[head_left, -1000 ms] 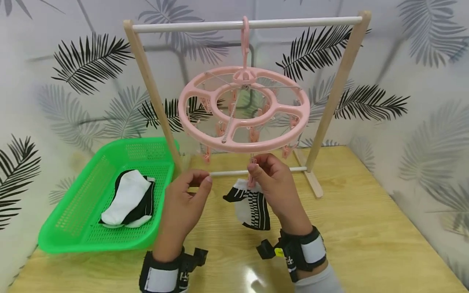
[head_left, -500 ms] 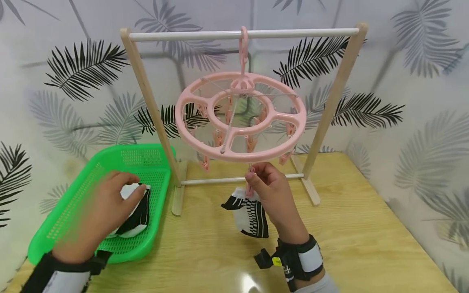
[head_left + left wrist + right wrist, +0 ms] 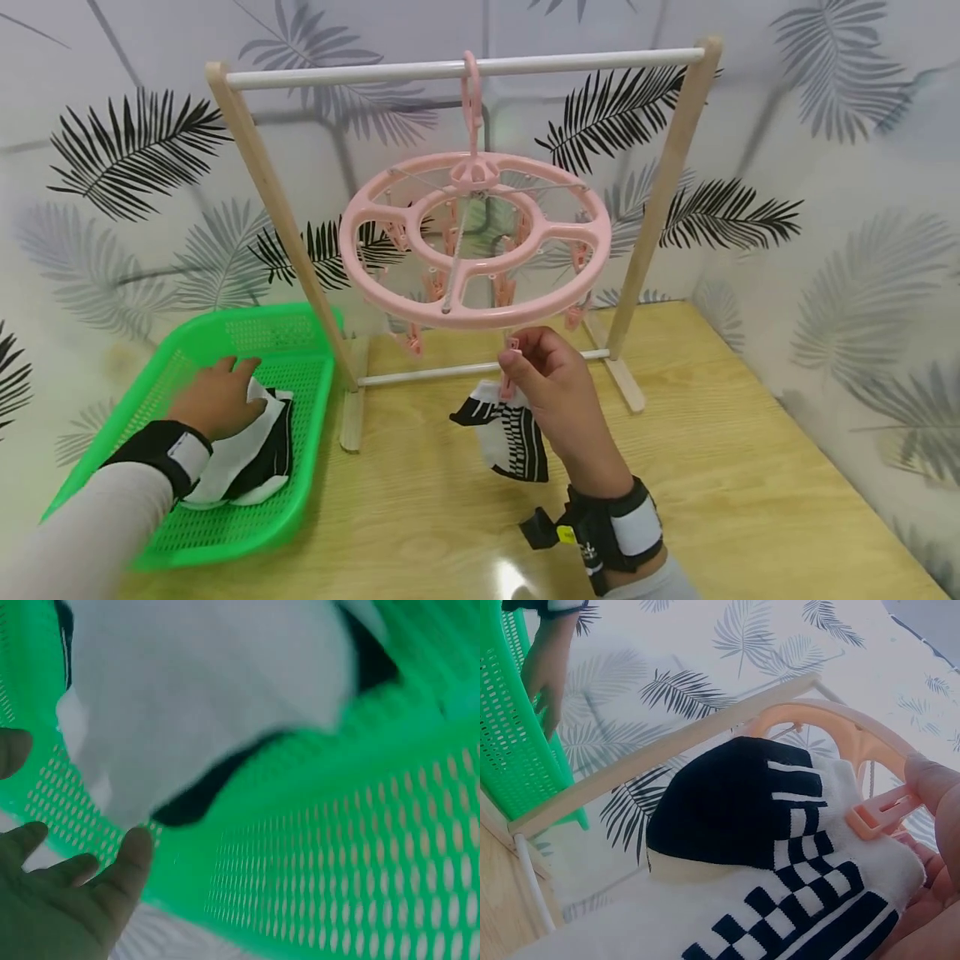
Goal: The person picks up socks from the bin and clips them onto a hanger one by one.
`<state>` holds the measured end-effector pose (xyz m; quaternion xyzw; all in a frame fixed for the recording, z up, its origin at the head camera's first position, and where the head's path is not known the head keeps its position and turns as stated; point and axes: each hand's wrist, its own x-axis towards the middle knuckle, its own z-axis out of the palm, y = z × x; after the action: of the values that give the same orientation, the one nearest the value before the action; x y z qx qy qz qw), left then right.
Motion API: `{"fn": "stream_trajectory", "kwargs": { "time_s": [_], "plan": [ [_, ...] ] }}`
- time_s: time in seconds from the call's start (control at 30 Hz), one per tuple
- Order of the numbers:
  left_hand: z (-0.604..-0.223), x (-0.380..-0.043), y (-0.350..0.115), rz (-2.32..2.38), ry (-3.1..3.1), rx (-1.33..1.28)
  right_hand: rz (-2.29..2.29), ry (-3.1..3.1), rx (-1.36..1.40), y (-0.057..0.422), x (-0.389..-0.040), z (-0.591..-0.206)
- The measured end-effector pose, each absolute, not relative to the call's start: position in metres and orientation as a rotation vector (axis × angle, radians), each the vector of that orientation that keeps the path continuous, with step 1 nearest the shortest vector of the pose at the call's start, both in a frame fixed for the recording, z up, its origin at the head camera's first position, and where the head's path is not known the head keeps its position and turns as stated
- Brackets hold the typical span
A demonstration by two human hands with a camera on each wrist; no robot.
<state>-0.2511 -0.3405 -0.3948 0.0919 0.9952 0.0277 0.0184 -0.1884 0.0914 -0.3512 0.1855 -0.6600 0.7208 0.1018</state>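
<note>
My right hand (image 3: 564,392) pinches a pink clothespin (image 3: 508,375) between thumb and fingers, beneath the front rim of a pink round hanger (image 3: 480,315). A black-and-white sock (image 3: 501,437) hangs from that clothespin; its checkered stripes and black part fill much of the right wrist view. Over the green basket (image 3: 300,500), my left hand (image 3: 217,400) reaches down with its fingers spread. Below it lie more black-and-white socks (image 3: 255,467). In the left wrist view, the fingertips (image 3: 135,844) are close to the white sock (image 3: 202,697); whether they touch it I cannot tell.
The hanger hooks onto the white top bar (image 3: 360,75) of a wooden stand (image 3: 667,192). Several other pink clothespins (image 3: 411,340) dangle around it. A lower bar (image 3: 420,373) joins the stand's feet on the wooden table (image 3: 712,467). Leaf-patterned sheeting (image 3: 847,250) stands behind.
My left hand has moved left from beside the hanging sock and down into the green basket. My right hand keeps pinching the clothespin. The head view has shifted slightly.
</note>
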Motion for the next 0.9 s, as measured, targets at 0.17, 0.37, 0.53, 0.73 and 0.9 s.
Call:
{"fn": "stream_trajectory", "kwargs": {
  "time_s": [0.17, 0.37, 0.53, 0.73, 0.9],
  "plan": [
    [-0.400, -0.258, -0.334, 0.171, 2.936, 0.175, 2.132, -1.928, 0.577, 0.089, -0.187, -0.352],
    [-0.402, -0.259, -0.335, 0.276, 3.028, 0.202, 2.110, -1.929, 0.611, 0.091, -0.186, -0.350],
    [-0.402, -0.254, -0.339, 0.389, 3.150, 0.291, 2.114, -1.935, 0.626, 0.090, -0.187, -0.349],
    [-0.388, -0.247, -0.325, 0.499, 3.158, 0.258, 2.119, -1.943, 0.616, 0.091, -0.187, -0.349],
    [-0.364, -0.236, -0.308, 0.565, 3.172, 0.257, 2.126, -1.939, 0.607, 0.092, -0.187, -0.349]
  ]
}}
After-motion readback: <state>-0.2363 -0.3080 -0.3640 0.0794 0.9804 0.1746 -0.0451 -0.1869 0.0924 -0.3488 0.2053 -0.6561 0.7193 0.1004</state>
